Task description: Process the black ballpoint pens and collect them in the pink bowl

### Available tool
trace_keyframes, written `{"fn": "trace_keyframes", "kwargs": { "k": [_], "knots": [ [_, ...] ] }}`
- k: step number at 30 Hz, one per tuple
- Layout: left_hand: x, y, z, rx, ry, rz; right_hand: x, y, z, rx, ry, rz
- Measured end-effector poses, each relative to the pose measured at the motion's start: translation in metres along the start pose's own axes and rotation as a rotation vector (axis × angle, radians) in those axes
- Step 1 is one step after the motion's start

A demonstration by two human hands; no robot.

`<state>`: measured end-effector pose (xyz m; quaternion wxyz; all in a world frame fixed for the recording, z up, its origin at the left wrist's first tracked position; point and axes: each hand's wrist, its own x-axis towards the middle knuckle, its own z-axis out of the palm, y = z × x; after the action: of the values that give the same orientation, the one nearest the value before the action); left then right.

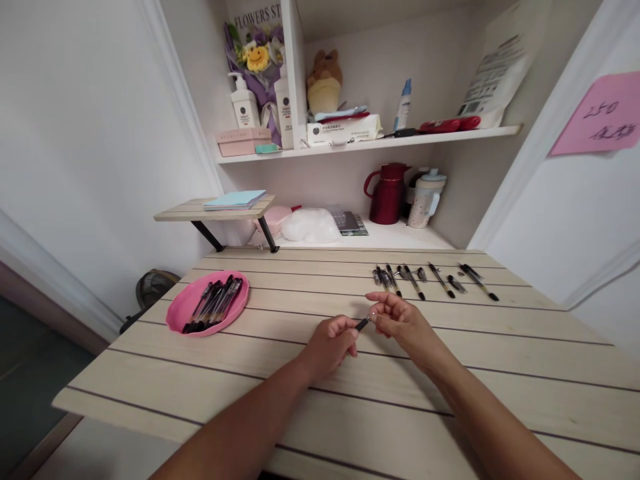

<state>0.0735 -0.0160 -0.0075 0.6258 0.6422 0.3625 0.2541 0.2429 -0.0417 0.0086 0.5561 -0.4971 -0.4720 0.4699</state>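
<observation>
My left hand [332, 344] is closed around a pen, its black grip end [362, 325] poking out between thumb and forefinger. Just off that end, my right hand [399, 321] pinches a small shiny piece that looks like the pen's tip [371, 317]. Whether that piece is joined to the pen is too small to tell. Most of the pen's barrel is hidden in the left hand. Beyond the right hand, several black pens [414, 283] and small dark and clear pen parts [457, 284] lie in a loose row on the table.
On the wood-striped table [210, 370], a pink dish [175, 313] holds several black pens at the left. A small raised stand [185, 210] carries blue paper [236, 199] behind it. A red jug [388, 195] and a light tumbler [426, 200] stand beneath the white shelf [400, 140].
</observation>
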Motion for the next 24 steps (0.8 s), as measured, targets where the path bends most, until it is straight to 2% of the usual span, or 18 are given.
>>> {"fn": "trace_keyframes", "kwargs": {
  "k": [6, 11, 16, 20, 24],
  "knots": [
    [0.001, -0.005, 0.004, 0.051, 0.067, 0.094, -0.001, -0.002, -0.001, 0.016, -0.001, 0.005],
    [0.001, -0.009, 0.005, 0.127, 0.121, 0.195, -0.002, 0.001, -0.003, 0.063, -0.005, 0.089],
    [-0.001, -0.006, 0.007, 0.159, 0.129, 0.206, -0.002, 0.002, -0.007, 0.112, -0.019, 0.154],
    [-0.004, -0.002, 0.007, 0.188, 0.142, 0.228, -0.002, 0.005, -0.008, 0.169, -0.035, 0.162],
    [-0.006, -0.001, 0.007, 0.227, 0.149, 0.246, 0.0, 0.009, -0.006, 0.121, -0.024, 0.132]
  ]
}}
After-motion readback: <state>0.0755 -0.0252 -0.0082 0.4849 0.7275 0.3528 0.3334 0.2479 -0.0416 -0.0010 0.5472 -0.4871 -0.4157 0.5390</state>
